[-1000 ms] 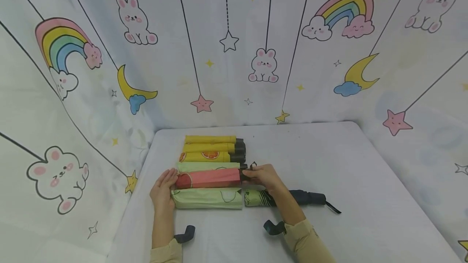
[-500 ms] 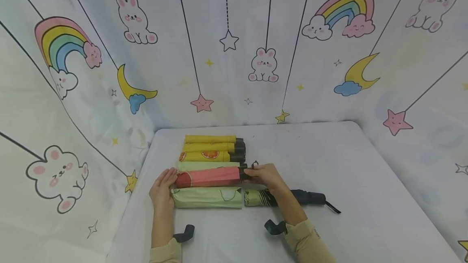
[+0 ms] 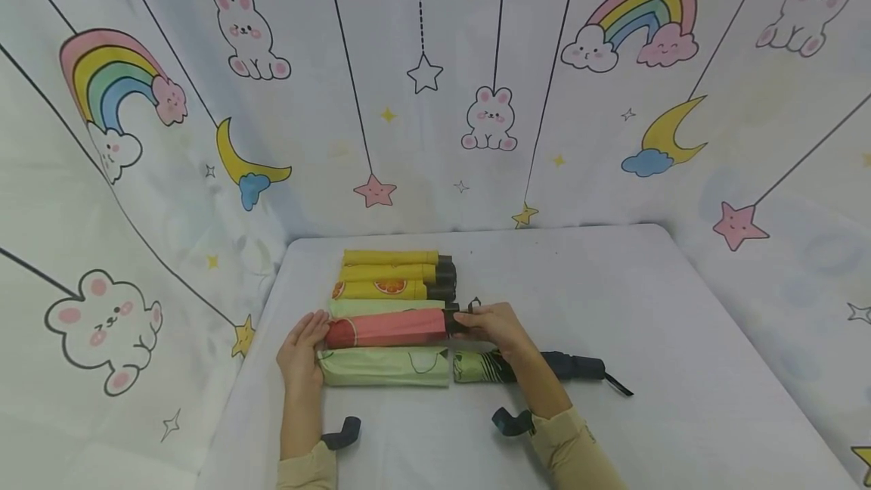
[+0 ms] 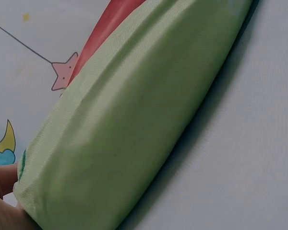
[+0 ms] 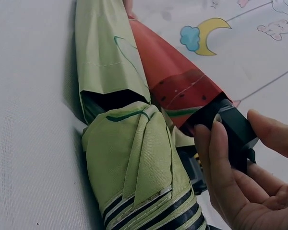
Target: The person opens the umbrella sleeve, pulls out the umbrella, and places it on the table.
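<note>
A: Anything different since a second ago?

B: Hardly. The head view has tipped a little, while the hands and the long red fabric-covered umbrella with a watermelon print (image 3: 391, 329) keep their places; I read that as a steady hold, not a carry

A: Who holds what?

B: The right hand (image 3: 500, 327) pinches the umbrella's black, squarish handle (image 5: 234, 132) between thumb and fingers. The left hand (image 3: 302, 350) rests with fingers fairly straight at the other end, not clasped round it; in its wrist view, digits touch the end of a pale green fabric sleeve (image 3: 384, 367)

A: And where does the red one lie?

B: Between that sleeve and another pale green umbrella (image 3: 388, 307) behind it; whether it touches the table I can't tell. Just beyond the sleeve's dark mouth lies a folded green umbrella with black stripes (image 3: 481, 367), in line with it

A: The surface and the room?

B: A white cloth-covered table (image 3: 585, 278), three yellow fabric umbrellas with black ends (image 3: 388, 273) stacked farthest back, and around it white hangings (image 3: 435, 142) printed with rabbits, rainbows, moons and stars
</note>
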A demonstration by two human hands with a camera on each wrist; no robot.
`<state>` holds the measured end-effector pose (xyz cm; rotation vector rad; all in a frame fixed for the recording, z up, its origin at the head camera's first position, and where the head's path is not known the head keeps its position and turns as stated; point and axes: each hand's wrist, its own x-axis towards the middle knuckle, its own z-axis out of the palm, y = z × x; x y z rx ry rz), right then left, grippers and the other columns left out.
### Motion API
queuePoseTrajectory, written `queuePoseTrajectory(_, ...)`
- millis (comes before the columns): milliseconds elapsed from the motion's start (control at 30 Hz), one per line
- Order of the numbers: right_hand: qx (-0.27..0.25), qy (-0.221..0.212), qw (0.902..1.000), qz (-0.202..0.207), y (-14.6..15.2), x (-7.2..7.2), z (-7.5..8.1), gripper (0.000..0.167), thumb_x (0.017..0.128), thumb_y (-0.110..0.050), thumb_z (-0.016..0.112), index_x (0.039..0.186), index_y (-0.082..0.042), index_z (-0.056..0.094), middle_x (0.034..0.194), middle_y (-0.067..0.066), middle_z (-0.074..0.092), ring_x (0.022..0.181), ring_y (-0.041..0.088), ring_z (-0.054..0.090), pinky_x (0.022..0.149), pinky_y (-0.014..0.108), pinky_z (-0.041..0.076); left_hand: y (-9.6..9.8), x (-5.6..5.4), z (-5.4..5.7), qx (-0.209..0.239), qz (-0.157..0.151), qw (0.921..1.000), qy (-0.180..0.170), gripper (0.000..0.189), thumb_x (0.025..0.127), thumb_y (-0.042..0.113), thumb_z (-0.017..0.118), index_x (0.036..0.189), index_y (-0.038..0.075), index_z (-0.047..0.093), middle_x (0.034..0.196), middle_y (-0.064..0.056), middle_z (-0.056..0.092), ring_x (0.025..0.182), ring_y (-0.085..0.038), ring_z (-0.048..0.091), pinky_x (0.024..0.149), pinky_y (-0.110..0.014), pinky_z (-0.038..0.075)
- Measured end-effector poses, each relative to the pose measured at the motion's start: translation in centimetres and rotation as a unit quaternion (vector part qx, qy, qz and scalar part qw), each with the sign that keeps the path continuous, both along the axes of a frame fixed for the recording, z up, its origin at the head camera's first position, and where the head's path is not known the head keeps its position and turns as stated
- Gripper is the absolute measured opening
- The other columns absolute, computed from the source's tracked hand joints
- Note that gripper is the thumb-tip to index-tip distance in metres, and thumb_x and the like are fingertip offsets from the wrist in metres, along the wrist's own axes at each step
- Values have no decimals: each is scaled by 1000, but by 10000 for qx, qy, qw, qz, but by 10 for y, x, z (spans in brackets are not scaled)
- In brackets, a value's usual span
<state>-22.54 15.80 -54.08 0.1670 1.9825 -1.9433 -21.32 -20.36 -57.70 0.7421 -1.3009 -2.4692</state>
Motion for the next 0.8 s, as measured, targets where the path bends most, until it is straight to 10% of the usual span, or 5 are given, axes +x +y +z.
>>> queuePoseTrajectory(800, 34, 50, 10000, -67, 13, 1, 4, 37, 89, -27, 85, 108, 5, 78, 105, 14, 78, 96, 28, 78, 105, 46, 57, -7, 6, 14, 528, 143, 9984, -121, 65, 91, -20, 67, 151, -7, 45, 129, -15, 71, 114, -19, 73, 99, -29, 58)
